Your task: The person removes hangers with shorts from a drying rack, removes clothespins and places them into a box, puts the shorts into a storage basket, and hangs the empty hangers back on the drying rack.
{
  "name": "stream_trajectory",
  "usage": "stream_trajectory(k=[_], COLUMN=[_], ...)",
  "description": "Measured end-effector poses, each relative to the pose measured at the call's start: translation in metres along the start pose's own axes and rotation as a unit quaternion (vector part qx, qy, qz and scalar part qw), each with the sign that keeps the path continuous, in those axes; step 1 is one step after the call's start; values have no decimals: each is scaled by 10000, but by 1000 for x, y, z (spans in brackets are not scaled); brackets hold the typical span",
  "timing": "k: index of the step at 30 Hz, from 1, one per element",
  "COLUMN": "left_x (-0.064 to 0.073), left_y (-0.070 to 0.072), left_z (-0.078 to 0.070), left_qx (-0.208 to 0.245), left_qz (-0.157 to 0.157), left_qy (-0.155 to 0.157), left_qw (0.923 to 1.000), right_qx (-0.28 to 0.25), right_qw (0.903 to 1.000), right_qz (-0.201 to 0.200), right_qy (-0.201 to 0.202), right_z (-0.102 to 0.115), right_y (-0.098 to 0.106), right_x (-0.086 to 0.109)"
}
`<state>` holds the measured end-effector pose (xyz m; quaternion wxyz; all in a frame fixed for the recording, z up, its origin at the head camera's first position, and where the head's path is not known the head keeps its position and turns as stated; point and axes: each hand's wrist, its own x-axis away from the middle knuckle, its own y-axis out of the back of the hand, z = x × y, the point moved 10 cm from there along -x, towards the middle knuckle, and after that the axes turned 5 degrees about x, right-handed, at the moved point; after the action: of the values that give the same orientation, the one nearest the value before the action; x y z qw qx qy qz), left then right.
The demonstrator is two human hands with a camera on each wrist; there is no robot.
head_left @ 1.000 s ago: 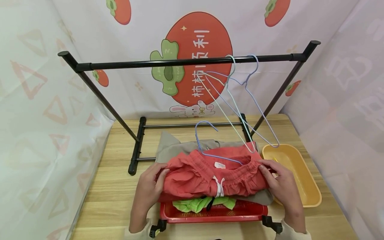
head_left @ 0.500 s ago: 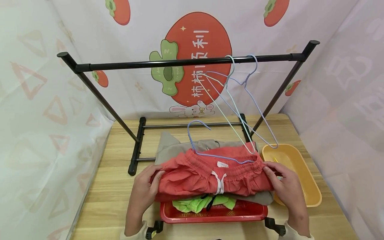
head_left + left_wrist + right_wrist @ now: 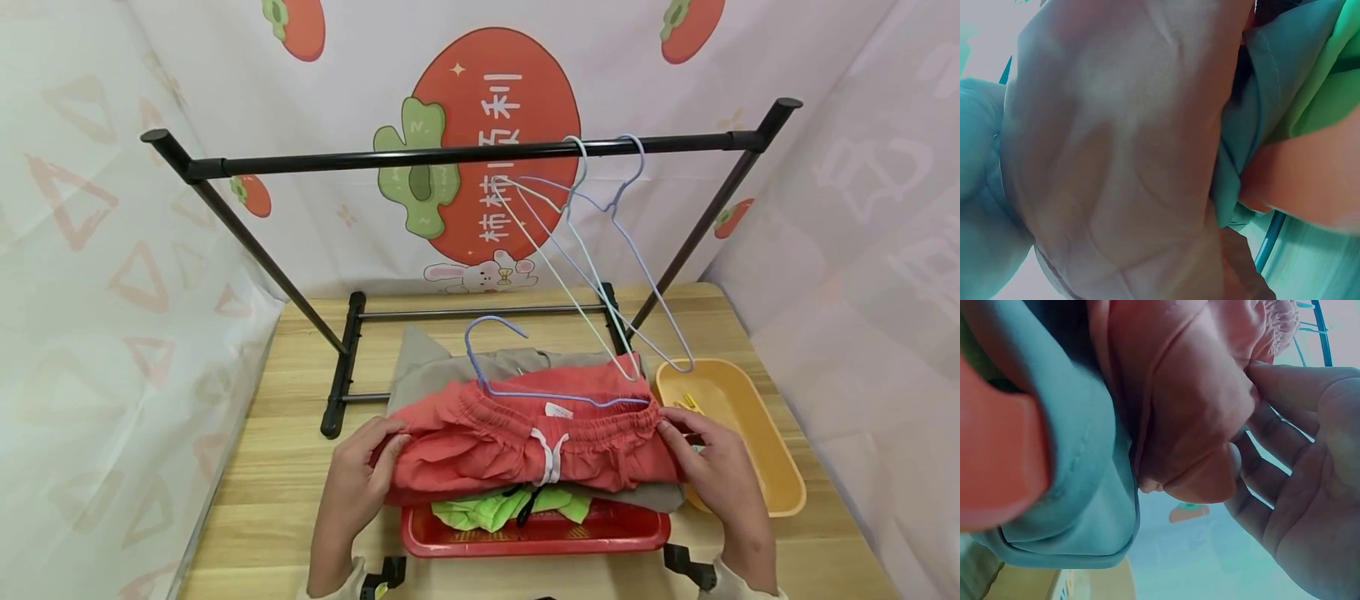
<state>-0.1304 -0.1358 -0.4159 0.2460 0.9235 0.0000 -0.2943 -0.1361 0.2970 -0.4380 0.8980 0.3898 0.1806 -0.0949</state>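
Observation:
Red drawstring shorts (image 3: 592, 454) lie over a pile of clothes, their elastic waistband facing up with white cords at the front. A blue wire hanger (image 3: 555, 396) sits inside the waistband, its hook tilted up and to the left. My left hand (image 3: 360, 467) pinches the shorts' left side between thumb and fingers. At the right end of the waistband, my right hand (image 3: 712, 462) pinches the fabric, as the right wrist view also shows. Grey clothing (image 3: 427, 379) and a bright green garment (image 3: 487, 510) are underneath, in a red basket (image 3: 536, 548).
Behind the pile stands a black garment rack (image 3: 397, 158). From its bar hang a pale green hanger (image 3: 577, 233) and another blue hanger (image 3: 648, 275). A yellow tray (image 3: 780, 475) with yellow clips (image 3: 690, 403) stands at the right, on the wooden table (image 3: 247, 500).
Both hands have moved apart, stretching the shorts wider. The hanger's hook has shifted left and dipped lower, and its right end now lies near the waistband's right edge.

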Motion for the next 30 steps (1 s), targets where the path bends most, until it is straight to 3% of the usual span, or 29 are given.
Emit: stream_trajectory(k=[7,13,20,30], left_x=[-1,0,1,1], left_y=[1,2,-3,-18], left_z=[2,7,5,1], left_qx=[49,166,448,662], left_qz=[-48,-133,-61,208], left_qy=[22,129,29,4], left_qw=[10000,9997,9990,9976], right_qx=[56,-158,-359,-627], right_qw=[9995,9974,9941,9953], right_qz=[305,675,1004,696], right_qy=[-37,209,214,248], right_z=[-1,3,10,25], right_y=[-4,-11,-21,-29], right_x=[-1,-2,1,1])
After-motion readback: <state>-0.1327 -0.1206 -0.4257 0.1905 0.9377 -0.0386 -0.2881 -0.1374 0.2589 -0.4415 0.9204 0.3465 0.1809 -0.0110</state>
